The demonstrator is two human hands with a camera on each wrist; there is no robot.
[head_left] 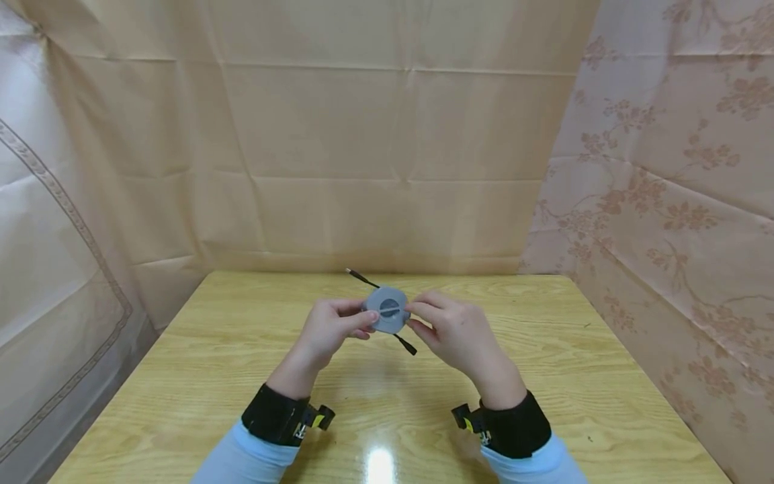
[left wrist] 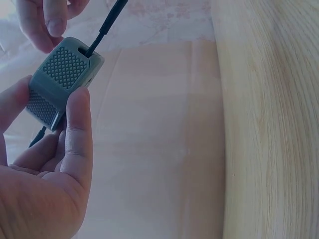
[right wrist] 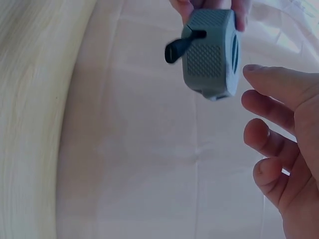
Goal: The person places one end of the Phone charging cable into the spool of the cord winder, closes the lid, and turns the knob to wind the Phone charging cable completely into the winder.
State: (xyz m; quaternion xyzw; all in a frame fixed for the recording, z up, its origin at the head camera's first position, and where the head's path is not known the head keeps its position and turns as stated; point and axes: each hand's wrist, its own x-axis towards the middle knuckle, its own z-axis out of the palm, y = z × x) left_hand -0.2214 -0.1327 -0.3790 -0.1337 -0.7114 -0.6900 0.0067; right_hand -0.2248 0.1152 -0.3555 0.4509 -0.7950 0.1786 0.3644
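Observation:
A grey-blue retractable cable reel [head_left: 382,298], rounded-square with a round dial on its face, is held above the table. One black cable end [head_left: 361,277] sticks out from its upper side and another black connector [head_left: 406,345] from its lower side. My left hand [head_left: 322,331] pinches the reel's left edge between thumb and fingers. In the left wrist view, the rim of the reel [left wrist: 65,69] shows a textured grip pattern. My right hand [head_left: 462,333] is at the reel's right edge; in the right wrist view its loosely bent fingers [right wrist: 269,134] stand slightly apart from the case.
Below the hands lies a light wood-grain table [head_left: 242,376]. A beige cloth [head_left: 314,134] hangs behind it, a flower-patterned cloth [head_left: 683,202] on the right and a pale cloth [head_left: 54,269] on the left. Black wrist straps [head_left: 275,413] carry small cameras.

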